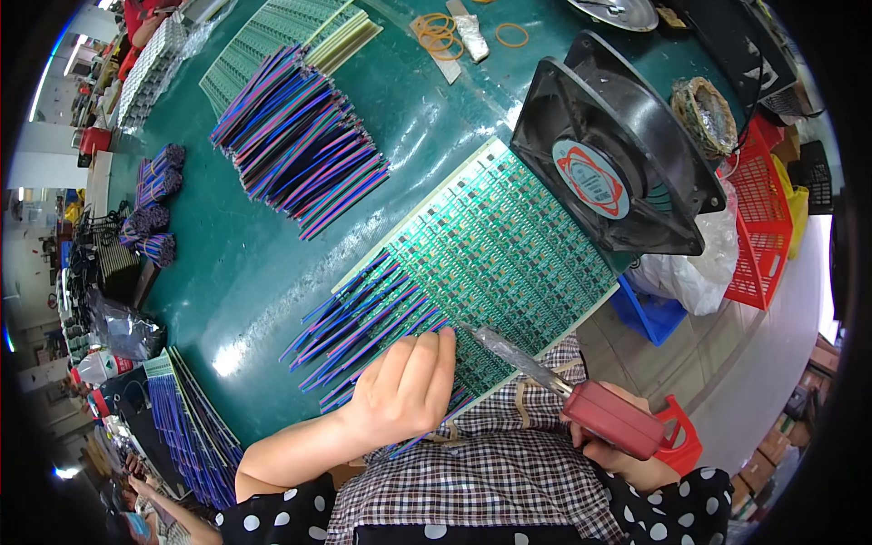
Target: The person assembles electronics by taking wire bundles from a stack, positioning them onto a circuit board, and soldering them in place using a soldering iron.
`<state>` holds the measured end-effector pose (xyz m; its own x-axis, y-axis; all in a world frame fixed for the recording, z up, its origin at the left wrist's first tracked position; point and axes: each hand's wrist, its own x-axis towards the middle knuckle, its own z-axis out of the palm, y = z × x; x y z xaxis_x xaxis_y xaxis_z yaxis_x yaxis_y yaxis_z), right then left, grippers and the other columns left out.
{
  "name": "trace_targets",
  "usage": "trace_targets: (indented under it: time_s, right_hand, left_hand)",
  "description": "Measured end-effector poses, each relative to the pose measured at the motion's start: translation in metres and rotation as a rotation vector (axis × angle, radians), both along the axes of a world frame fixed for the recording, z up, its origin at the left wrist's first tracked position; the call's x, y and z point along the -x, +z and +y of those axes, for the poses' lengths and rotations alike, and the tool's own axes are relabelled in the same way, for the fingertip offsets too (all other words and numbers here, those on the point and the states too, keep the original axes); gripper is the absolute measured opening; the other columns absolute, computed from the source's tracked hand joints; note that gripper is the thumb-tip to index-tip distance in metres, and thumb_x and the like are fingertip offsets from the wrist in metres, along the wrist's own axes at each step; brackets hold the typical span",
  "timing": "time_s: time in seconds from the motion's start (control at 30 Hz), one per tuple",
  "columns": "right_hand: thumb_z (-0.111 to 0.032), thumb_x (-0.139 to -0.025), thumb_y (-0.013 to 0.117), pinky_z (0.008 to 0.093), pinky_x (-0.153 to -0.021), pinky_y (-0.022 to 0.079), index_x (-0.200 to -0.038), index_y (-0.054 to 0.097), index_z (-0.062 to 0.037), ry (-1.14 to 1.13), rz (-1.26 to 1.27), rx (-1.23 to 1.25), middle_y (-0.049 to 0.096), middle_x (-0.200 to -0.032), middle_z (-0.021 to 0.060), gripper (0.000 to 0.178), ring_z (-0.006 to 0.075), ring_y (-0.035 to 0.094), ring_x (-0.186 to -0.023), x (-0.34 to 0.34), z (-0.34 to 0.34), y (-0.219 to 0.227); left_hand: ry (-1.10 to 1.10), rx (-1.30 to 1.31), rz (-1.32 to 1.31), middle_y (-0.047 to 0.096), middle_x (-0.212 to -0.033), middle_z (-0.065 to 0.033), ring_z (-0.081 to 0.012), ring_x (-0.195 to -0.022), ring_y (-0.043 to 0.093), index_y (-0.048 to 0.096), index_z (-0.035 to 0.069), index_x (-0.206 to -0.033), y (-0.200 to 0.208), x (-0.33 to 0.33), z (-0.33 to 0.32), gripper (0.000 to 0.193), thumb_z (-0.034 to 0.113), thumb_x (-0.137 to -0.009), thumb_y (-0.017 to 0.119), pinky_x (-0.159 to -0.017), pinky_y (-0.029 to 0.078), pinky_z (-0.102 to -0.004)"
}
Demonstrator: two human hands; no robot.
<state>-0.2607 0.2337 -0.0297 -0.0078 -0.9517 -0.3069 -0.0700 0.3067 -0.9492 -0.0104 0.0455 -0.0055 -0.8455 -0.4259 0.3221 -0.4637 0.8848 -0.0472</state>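
A green circuit board panel [509, 227] packed with small components lies tilted on the table before me. Rows of blue, black and pink wires [363, 304] stick out from its left part. My left hand [406, 381] is closed in a pinch low over the board, its fingertips at a thin wire whose end is mostly hidden. A soldering iron [610, 418] with a red handle is gripped in my right hand [622, 459]. Its metal shaft points left, and the tip is close beside my left fingertips, over the board.
A black fan [613, 154] stands against the board's far right edge. Farther back lie a heap of cut wires [300, 136], stacked panels [272, 41] and rubber bands [439, 36]. Wired panels [186, 427] hang at the left edge. A red crate [761, 213] stands at right.
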Motion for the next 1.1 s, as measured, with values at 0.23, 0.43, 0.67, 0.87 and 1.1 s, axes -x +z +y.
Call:
trace_targets:
  time_s: [0.23, 0.43, 0.67, 0.87, 1.1]
  right_hand:
    - [-0.04, -0.07, 0.082, 0.0316, -0.068, 0.057, -0.116, 0.058, 0.0089, -0.006, 0.06, 0.067, 0.07, -0.095, 0.0143, 0.071, 0.0254, 0.072, -0.076, -0.003, -0.005, -0.004]
    - [-0.039, -0.068, 0.085, 0.0328, -0.07, 0.058, -0.115, 0.059, 0.0076, 0.122, 0.287, 0.368, 0.07, -0.095, 0.0162, 0.072, 0.0267, 0.072, -0.078, 0.0, -0.01, -0.011]
    - [-0.038, -0.067, 0.086, 0.0326, -0.07, 0.058, -0.116, 0.058, 0.0063, 0.117, 0.225, 0.297, 0.07, -0.095, 0.0162, 0.072, 0.0265, 0.072, -0.079, 0.002, -0.002, -0.005]
    - [-0.037, -0.068, 0.084, 0.0317, -0.067, 0.057, -0.117, 0.058, 0.0071, -0.014, 0.056, 0.004, 0.07, -0.094, 0.0144, 0.071, 0.0257, 0.072, -0.077, 0.002, 0.007, -0.002]
    - [-0.036, -0.067, 0.084, 0.0309, -0.066, 0.057, -0.118, 0.058, 0.0072, 0.121, 0.284, 0.353, 0.07, -0.094, 0.0139, 0.072, 0.0261, 0.071, -0.074, 0.003, -0.005, -0.009]
  left_hand:
    - [-0.019, 0.012, -0.028, 0.061, -0.083, -0.009, -0.0148, -0.067, 0.058, 0.067, -0.006, -0.093, 0.003, 0.0, -0.002, 0.029, 0.008, -0.069, 0.06, -0.054, 0.046, -0.0205]
    - [-0.027, 0.028, -0.043, 0.061, -0.083, -0.0096, -0.015, -0.067, 0.058, 0.067, -0.007, -0.093, 0.004, 0.002, -0.002, 0.029, 0.007, -0.068, 0.06, -0.054, 0.047, -0.0208]
    - [-0.006, -0.015, -0.006, 0.06, -0.083, -0.0127, -0.0199, -0.067, 0.059, 0.066, -0.009, -0.095, 0.004, 0.003, 0.002, 0.036, 0.004, -0.062, 0.061, -0.053, 0.049, -0.0251]
    - [-0.054, 0.049, -0.051, 0.061, -0.082, -0.01, -0.0151, -0.068, 0.057, 0.066, -0.008, -0.092, 0.004, 0.002, -0.002, 0.028, 0.006, -0.069, 0.06, -0.055, 0.047, -0.0205]
    - [-0.066, 0.057, -0.064, 0.06, -0.081, -0.0093, -0.0146, -0.068, 0.057, 0.067, -0.007, -0.092, 0.005, 0.002, -0.003, 0.026, 0.006, -0.07, 0.061, -0.055, 0.048, -0.0201]
